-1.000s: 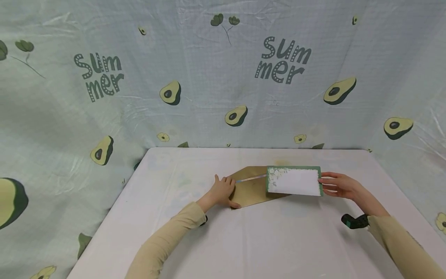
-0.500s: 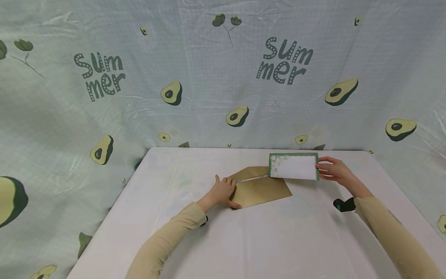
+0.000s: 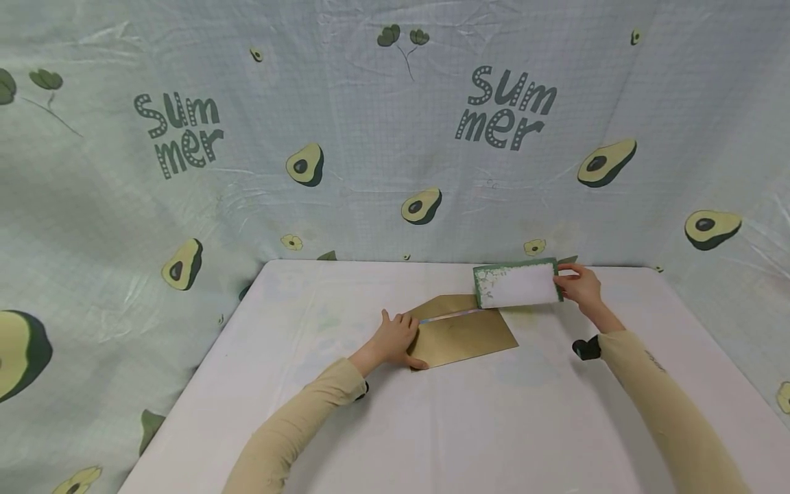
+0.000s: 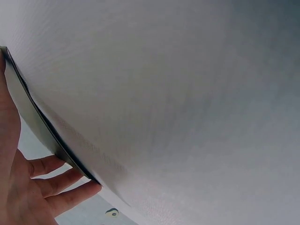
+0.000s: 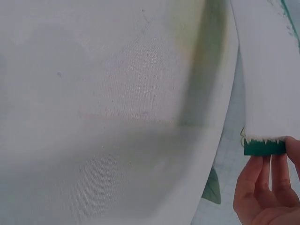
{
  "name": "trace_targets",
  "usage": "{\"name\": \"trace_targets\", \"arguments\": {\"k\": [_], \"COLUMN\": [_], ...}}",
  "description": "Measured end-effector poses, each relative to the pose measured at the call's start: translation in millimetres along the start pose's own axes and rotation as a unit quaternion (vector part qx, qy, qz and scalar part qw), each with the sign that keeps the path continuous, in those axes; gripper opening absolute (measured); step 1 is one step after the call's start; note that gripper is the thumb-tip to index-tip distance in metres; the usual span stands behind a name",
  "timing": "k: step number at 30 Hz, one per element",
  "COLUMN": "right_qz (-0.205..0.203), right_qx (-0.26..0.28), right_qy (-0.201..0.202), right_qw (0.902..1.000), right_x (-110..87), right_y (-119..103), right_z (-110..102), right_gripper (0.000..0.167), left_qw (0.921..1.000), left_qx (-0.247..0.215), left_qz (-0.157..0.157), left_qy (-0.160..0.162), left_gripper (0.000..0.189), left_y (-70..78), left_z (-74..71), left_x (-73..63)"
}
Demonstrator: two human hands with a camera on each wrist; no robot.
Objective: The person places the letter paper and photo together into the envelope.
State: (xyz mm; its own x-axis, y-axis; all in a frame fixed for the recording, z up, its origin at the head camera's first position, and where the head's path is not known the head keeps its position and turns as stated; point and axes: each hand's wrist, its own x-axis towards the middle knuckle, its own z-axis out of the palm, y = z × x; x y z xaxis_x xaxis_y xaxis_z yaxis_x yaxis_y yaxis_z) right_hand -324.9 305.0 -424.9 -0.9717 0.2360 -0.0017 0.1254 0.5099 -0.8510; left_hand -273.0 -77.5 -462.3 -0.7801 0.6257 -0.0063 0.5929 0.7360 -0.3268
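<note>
My left hand (image 3: 393, 341) holds the left end of a gold paper envelope (image 3: 465, 337) on the table. In the left wrist view its thumb and fingers (image 4: 72, 199) span the envelope's end (image 4: 42, 124) from edge to edge. A light strip runs along the envelope's opening, and the flap points to the back. My right hand (image 3: 580, 285) pinches the right end of a white card (image 3: 521, 285) with a green, flower-trimmed border. The card is tilted up, its lower left corner overlapping the envelope's opening. In the right wrist view, the thumb and fingers (image 5: 262, 176) meet at the green end.
The white-covered table (image 3: 494, 425) ends just behind the card. A hanging cloth (image 3: 358, 103) printed with avocados and lettering stands behind and at both sides. A black device (image 3: 586, 348) sits at my right wrist.
My right hand has carried the card up and toward the table's back edge, uncovering the envelope's right end. The card's right end now tips upward. My left hand and the envelope have stayed put.
</note>
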Motion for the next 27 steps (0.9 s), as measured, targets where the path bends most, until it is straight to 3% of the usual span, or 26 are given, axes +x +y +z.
{"name": "trace_targets", "arguments": {"k": [7, 10, 18, 27], "right_qz": [-0.021, -0.025, -0.038, -0.086], "right_qx": [-0.019, -0.033, -0.039, -0.062], "right_qy": [0.076, 0.089, 0.07, 0.062], "right_qw": [0.9967, 0.9952, 0.996, 0.9925], "right_x": [9.2, 11.2, 19.9, 27.5], "right_y": [2, 1, 0, -7], "right_z": [8, 10, 17, 25], "right_gripper": [0.033, 0.032, 0.035, 0.033], "left_qw": [1.0, 1.0, 1.0, 1.0], "left_qx": [-0.003, -0.004, -0.007, -0.009], "left_qz": [-0.001, -0.002, -0.002, 0.0], "left_qy": [-0.003, -0.003, -0.006, 0.0], "left_gripper": [0.092, 0.091, 0.092, 0.091], "left_y": [0.8, 0.7, 0.6, -0.3], "left_z": [-1.3, -1.4, -0.5, 2.5], "left_x": [-0.6, -0.8, -0.8, 0.1]}}
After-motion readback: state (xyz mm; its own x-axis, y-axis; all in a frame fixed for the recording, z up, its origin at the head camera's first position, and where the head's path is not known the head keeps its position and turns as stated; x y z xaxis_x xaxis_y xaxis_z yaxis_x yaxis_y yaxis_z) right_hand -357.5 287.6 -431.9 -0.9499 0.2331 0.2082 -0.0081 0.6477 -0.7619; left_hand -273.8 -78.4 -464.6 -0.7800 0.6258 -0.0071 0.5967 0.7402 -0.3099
